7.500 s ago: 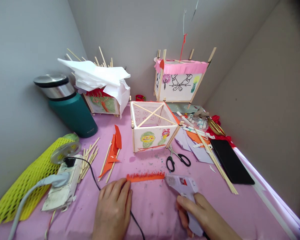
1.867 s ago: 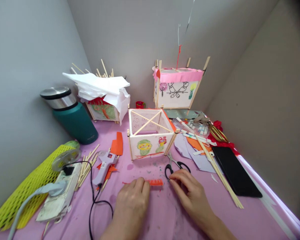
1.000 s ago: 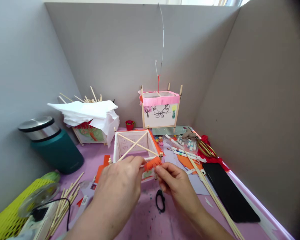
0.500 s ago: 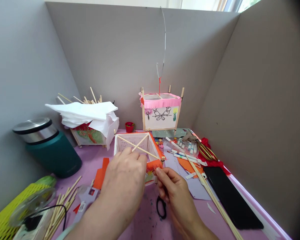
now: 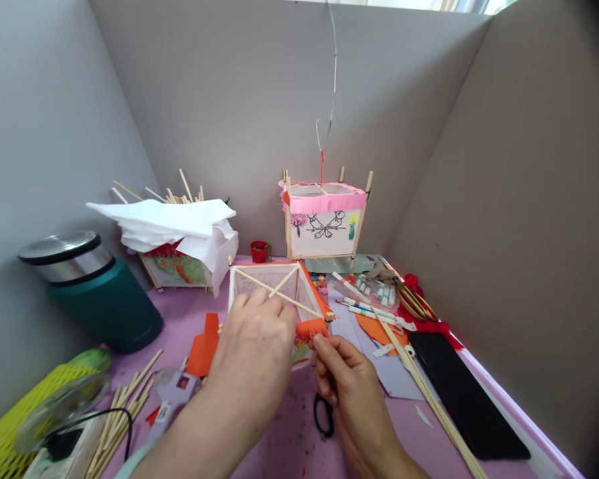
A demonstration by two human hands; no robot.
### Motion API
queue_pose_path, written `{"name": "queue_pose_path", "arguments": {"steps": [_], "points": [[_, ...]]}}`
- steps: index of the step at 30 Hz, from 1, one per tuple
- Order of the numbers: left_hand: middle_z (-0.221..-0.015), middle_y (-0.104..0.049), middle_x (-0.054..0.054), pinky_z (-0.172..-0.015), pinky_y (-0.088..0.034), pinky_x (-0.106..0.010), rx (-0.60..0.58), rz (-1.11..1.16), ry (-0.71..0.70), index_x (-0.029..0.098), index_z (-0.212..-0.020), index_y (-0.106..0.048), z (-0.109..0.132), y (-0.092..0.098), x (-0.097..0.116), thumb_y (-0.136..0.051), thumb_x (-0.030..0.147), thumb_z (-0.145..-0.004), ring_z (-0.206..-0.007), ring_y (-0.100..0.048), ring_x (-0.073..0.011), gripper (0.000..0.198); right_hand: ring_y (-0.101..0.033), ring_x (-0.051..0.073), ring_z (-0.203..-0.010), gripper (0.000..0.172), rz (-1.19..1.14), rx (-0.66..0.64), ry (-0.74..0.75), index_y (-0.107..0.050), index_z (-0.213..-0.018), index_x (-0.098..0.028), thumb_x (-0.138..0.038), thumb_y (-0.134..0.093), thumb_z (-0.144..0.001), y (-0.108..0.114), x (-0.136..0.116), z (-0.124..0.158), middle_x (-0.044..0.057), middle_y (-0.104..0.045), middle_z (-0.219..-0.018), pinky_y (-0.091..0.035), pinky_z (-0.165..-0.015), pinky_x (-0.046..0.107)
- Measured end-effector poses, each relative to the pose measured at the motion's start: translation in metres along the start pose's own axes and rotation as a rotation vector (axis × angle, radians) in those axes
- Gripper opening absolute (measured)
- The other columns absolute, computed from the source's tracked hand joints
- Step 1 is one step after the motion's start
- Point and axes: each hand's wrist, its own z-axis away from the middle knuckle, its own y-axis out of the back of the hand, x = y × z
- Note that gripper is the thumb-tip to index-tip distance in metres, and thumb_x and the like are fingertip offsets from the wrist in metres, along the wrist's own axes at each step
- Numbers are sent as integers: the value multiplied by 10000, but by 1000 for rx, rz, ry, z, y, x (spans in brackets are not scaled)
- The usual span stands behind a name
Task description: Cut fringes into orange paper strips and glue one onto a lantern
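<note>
Glue gun [image 5: 172, 396] at lower left, unheld. Right hand [image 5: 347, 379]: thumb and forefinger pinched on the right end of the fringed orange strip [image 5: 310, 329]. Left hand [image 5: 257, 352] bent over the strip's left part; fingertips hidden, grip cannot be told. Change: strip, now off the purple cloth [image 5: 289, 432], sits at the paper box's [image 5: 269, 274] near top edge. Judgement: work has passed from preparing trim to fixing it.

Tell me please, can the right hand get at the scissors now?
Probably yes: one loop of the scissors lies mostly uncovered near the right hand. However, its fingers seem to pinch the orange strip, so they may need freeing first.
</note>
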Motion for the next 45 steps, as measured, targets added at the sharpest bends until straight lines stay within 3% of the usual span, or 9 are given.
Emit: {"name": "queue_pose_path", "arguments": {"steps": [11,29,36,38,41,45], "points": [[-807,-612,-58,-697,-354,-384,100,135,-34,203,-810,-656,-2,-11,7,-506,243,-887,-814,-479,-236,174,-332,58,-476,331,19,49,58,-561,-675,-169,-465,-683,-757,-5,7,1,-67,-423,-547,-273,-429,171],[-792,-621,-46,-717,-362,-402,148,174,-102,201,-835,-675,-9,-26,13,-552,223,-861,-805,-483,-234,127,-315,58,-483,386,30,66,62,-531,-677,-170,-524,-669,-749,-3,11,-1,-69,-412,-550,-253,-427,165],[-809,-640,-40,-774,-400,-418,168,194,-115,169,-942,-660,-5,-23,12,-564,196,-851,-830,-510,-234,136,-358,63,-436,403,300,74,62,-552,-725,-180,-575,-581,-796,16,7,12,-69,-427,-534,-296,-412,180],[-872,-657,-48,-811,-405,-416,255,230,-121,154,-1030,-639,2,-18,7,-534,164,-863,-866,-520,-230,197,-398,79,-453,361,416,73,148,-571,-747,-186,-540,-571,-818,22,3,19,-64,-434,-528,-328,-430,191],[-947,-663,-53,-838,-414,-389,495,286,-51,158,-1071,-623,21,-8,-5,-524,104,-852,-899,-541,-210,246,-460,97,-512,226,594,31,411,-606,-780,-201,-410,-573,-859,23,-10,25,-48,-490,-565,-370,-486,202],[-856,-658,-34,-763,-454,-319,734,339,314,177,-932,-638,58,-4,-18,-563,159,-836,-793,-590,-173,123,-532,103,-612,85,730,-179,804,-621,-816,-216,-233,-563,-875,7,-41,21,-27,-595,-708,-406,-568,211]]}}
